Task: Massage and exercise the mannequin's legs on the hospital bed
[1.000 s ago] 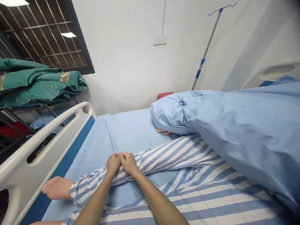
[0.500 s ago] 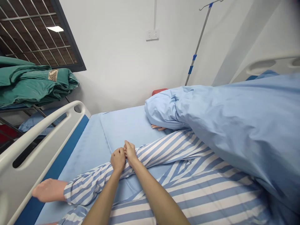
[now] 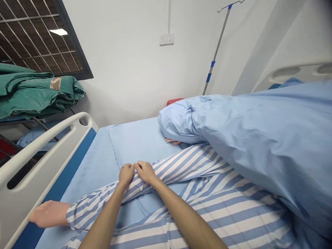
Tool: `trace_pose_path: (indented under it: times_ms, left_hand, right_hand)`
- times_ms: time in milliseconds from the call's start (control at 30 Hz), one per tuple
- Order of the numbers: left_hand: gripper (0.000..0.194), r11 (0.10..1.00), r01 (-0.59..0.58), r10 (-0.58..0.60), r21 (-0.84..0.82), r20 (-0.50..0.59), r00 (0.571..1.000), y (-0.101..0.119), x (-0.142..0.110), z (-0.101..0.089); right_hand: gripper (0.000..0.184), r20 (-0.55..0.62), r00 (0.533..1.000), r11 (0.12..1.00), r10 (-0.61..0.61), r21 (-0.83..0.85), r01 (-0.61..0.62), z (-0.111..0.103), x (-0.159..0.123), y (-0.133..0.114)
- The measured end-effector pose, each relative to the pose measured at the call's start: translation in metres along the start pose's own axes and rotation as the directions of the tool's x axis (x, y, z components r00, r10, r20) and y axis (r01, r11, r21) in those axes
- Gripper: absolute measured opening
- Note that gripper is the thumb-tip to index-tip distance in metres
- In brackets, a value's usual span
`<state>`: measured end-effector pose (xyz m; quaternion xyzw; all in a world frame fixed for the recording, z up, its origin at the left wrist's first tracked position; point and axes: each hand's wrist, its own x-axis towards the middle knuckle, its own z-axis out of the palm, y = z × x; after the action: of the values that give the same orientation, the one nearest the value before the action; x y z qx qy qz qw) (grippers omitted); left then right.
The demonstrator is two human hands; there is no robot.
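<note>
— Hospital bed, blue sheet, white wall behind: what do the fingers have?
— The left hand (image 3: pixel 126 174) and right hand (image 3: pixel 145 172) sit side by side, fingers curled shut on one fold of striped pyjama cloth (image 3: pixel 178 166).
— Room around them?
— Left of the fingers, the blue sheet (image 3: pixel 88 169) runs open to one white bed rail (image 3: pixel 46 138). Ahead and to the right, one bunched blue quilt (image 3: pixel 259 138) lies near.
— Anything bare?
— Two: a foot (image 3: pixel 49 213) left of the fingers, and toes (image 3: pixel 172 141) poking from under the quilt.
</note>
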<state>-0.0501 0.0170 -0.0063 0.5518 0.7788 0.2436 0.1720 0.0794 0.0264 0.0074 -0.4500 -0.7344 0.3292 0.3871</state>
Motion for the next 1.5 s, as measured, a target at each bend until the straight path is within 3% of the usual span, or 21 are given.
trace_pose_path:
  times_ms: [167, 367, 467, 600, 700, 800, 900, 1033, 1167, 1267, 1400, 1500]
  left_hand:
    - [0.032, 0.992, 0.008, -0.018, -0.122, -0.084, 0.996, 0.001, 0.008, -0.007]
    - [0.032, 0.899, -0.105, -0.006, -0.425, -0.252, 0.968, 0.053, -0.008, 0.001]
    - [0.039, 0.935, -0.12, 0.032, -0.333, -0.259, 0.965, 0.066, -0.022, 0.016]
    - [0.044, 0.985, -0.099, 0.065, -0.144, -0.226, 0.972, 0.063, -0.028, 0.028]
    - [0.042, 0.997, -0.051, 0.04, -0.063, -0.176, 0.984, 0.06, -0.024, 0.028]
    - [0.035, 0.999, -0.031, 0.033, 0.023, -0.1, 0.994, 0.06, -0.019, 0.027]
    - [0.034, 0.998, -0.02, 0.023, 0.052, -0.059, 0.998, 0.061, -0.017, 0.028]
    - [0.04, 1.0, 0.003, -0.006, -0.031, -0.091, 0.996, 0.06, -0.017, 0.031]
    - [0.04, 0.991, -0.043, 0.023, -0.123, -0.16, 0.987, 0.06, -0.02, 0.032]
    - [0.038, 0.946, -0.081, 0.005, -0.313, -0.237, 0.971, 0.074, -0.018, 0.029]
    - [0.036, 0.764, -0.156, -0.095, -0.626, -0.35, 0.932, 0.111, -0.013, 0.032]
    - [0.036, 0.758, -0.131, -0.123, -0.639, -0.337, 0.933, 0.131, -0.021, 0.049]
  right_hand:
    - [0.039, -0.033, 0.999, 0.998, -0.019, 0.06, 0.021, 0.005, -0.003, 0.002]
    - [0.038, -0.084, 0.995, 0.94, 0.049, 0.341, -0.018, -0.001, 0.008, 0.007]
    - [0.037, -0.099, 0.986, 0.876, 0.131, 0.478, -0.069, -0.004, 0.013, 0.013]
    - [0.036, -0.113, 0.979, 0.832, 0.171, 0.549, -0.082, -0.002, 0.014, 0.016]
    - [0.034, -0.165, 0.964, 0.886, 0.209, 0.449, -0.115, -0.002, 0.013, 0.011]
    - [0.03, -0.183, 0.957, 0.968, 0.226, 0.156, -0.199, -0.013, 0.012, 0.003]
    - [0.022, -0.092, 0.99, 0.98, 0.11, -0.156, -0.124, -0.034, 0.011, 0.0]
    - [0.027, -0.054, 0.998, 0.974, 0.012, -0.224, -0.024, -0.051, 0.003, 0.008]
    - [0.032, -0.093, 0.996, 0.998, 0.01, -0.062, -0.016, -0.05, -0.002, 0.02]
    - [0.037, -0.136, 0.99, 0.985, 0.033, 0.17, -0.01, -0.051, 0.002, 0.025]
    - [0.043, -0.108, 0.981, 0.863, 0.161, 0.498, -0.087, -0.056, 0.013, 0.03]
    - [0.042, -0.094, 0.957, 0.752, 0.274, 0.641, -0.153, -0.06, 0.018, 0.034]
